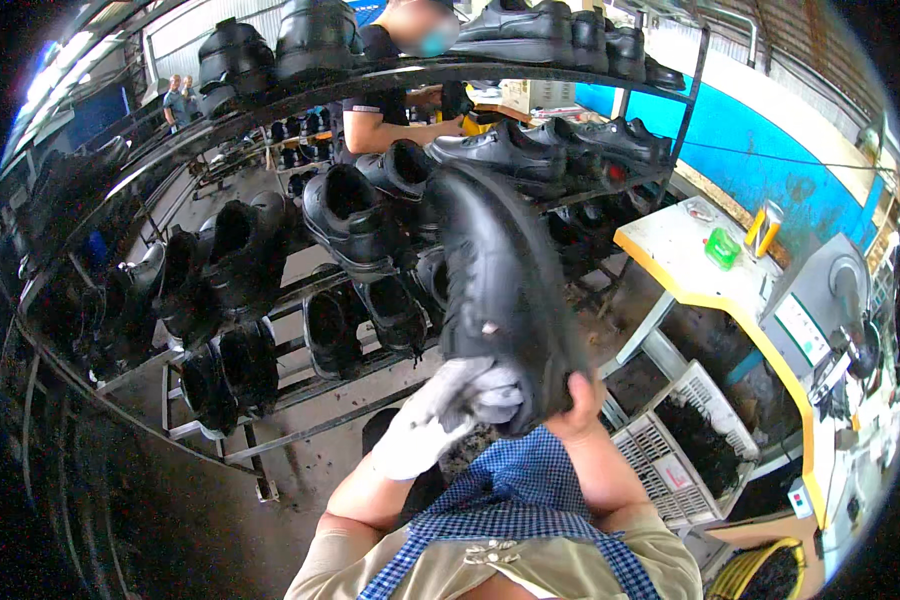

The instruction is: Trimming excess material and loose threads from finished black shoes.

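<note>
Black shoe [500,290], two hands: left hand [440,405], right hand [575,400].

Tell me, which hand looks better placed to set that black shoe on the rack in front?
Probably the right. The bare right hand grips the black shoe from beneath at its near end, carrying it, while the gloved left hand only rests on that end. The rack of black shoes stands straight ahead.

A single head-worn fisheye view looks steeply down the person's chest, forearms entering from the lower edge, a black shoe [505,300] held close at frame centre. A metal shoe rack [270,110] bends across the upper left; a yellow-edged work table [670,250] curves along the right.
</note>
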